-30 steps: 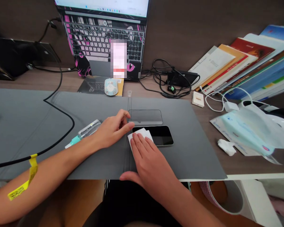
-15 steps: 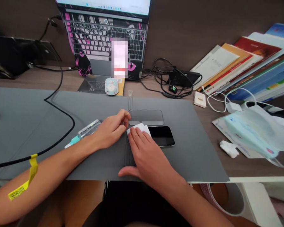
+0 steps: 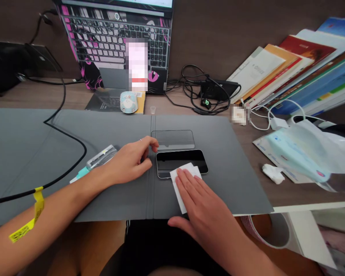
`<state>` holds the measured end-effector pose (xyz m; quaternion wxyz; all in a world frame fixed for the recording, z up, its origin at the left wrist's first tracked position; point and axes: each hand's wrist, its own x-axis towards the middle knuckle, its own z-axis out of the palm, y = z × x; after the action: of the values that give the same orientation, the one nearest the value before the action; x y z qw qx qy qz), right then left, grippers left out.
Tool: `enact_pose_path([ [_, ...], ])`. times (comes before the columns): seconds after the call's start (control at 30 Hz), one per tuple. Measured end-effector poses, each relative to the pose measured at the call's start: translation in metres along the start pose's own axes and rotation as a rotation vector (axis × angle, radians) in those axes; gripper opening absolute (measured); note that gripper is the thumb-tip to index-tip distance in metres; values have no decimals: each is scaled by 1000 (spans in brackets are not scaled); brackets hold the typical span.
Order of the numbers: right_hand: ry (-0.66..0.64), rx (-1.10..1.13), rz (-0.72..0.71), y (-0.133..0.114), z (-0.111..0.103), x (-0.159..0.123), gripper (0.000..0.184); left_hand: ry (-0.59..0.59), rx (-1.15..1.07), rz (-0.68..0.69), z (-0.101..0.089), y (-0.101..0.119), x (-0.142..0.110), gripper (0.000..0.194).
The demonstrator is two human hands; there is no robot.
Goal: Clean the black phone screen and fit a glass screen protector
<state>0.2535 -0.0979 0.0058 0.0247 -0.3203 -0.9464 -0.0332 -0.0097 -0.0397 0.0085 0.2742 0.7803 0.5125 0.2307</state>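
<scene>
A black phone [image 3: 178,160] lies screen-up on a grey mat [image 3: 224,161]. My left hand [image 3: 130,161] rests at the phone's left end, fingers curled against its edge. My right hand [image 3: 202,203] lies flat with fingers stretched out, pressing a white wipe [image 3: 180,180] onto the phone's lower right part. A clear screen protector [image 3: 173,138] lies just beyond the phone, untouched.
A small spray bottle [image 3: 96,160] lies left of my left hand. A black cable [image 3: 61,126] crosses the mat. A laptop [image 3: 115,38] stands at the back, with tangled cables [image 3: 207,94], stacked books [image 3: 290,73], a pack of masks [image 3: 299,153] and a crumpled tissue [image 3: 273,173] to the right.
My right hand has slid the wipe from the phone's left end toward its right and nearer me, uncovering the left part of the screen. My left hand stays at the phone's left end.
</scene>
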Motion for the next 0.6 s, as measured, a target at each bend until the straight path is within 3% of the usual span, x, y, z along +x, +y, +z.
enact_pose_path([
  [0.3,-3,-2,59,31,2,-33,95,-16,54,26,2,-2,0,32],
  [0.6,-22,-49,131,47,-5,4,89,-20,52,58,4,-3,0,32],
])
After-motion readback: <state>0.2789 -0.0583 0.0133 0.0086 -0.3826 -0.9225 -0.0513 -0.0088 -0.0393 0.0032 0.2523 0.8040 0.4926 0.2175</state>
